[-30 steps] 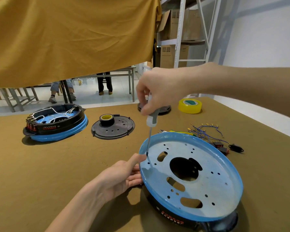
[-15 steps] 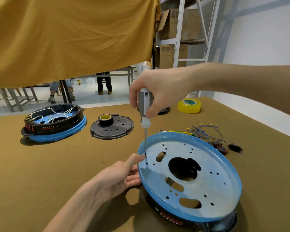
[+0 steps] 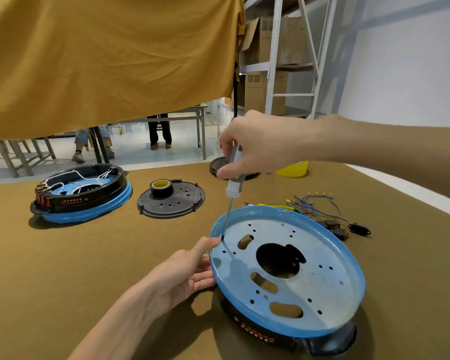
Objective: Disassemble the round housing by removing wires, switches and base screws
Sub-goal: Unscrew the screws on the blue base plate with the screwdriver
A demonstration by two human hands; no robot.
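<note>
Holding a screwdriver (image 3: pixel 230 189) in your right hand (image 3: pixel 255 149), you are wrapping your fingers tight around its grey and white handle and pointing it almost straight down. Its thin metal tip is touching the pale plate just inside the blue rim of the round housing (image 3: pixel 286 266), on the side nearest your other hand. Your left hand (image 3: pixel 185 274) is resting against that same side of the housing, with the thumb lying up on the blue rim and the fingers lying flat below it, so it is steadying and not squeezing. The housing is sitting upside down on the brown table (image 3: pixel 89 268), close to you and a little to the right, with its black wall under the blue rim. Just behind it, loose blue wires (image 3: pixel 312 200) and small black switches (image 3: pixel 333 226) are lying on the table. Farther back on the left, a second housing (image 3: pixel 81 194) is sitting with white wires inside. Between the two, a black round cover (image 3: pixel 172 201) is lying flat with a roll of black tape (image 3: pixel 161 187) on top. A yellow roll (image 3: pixel 292 168) is peeking out behind your right wrist.
</note>
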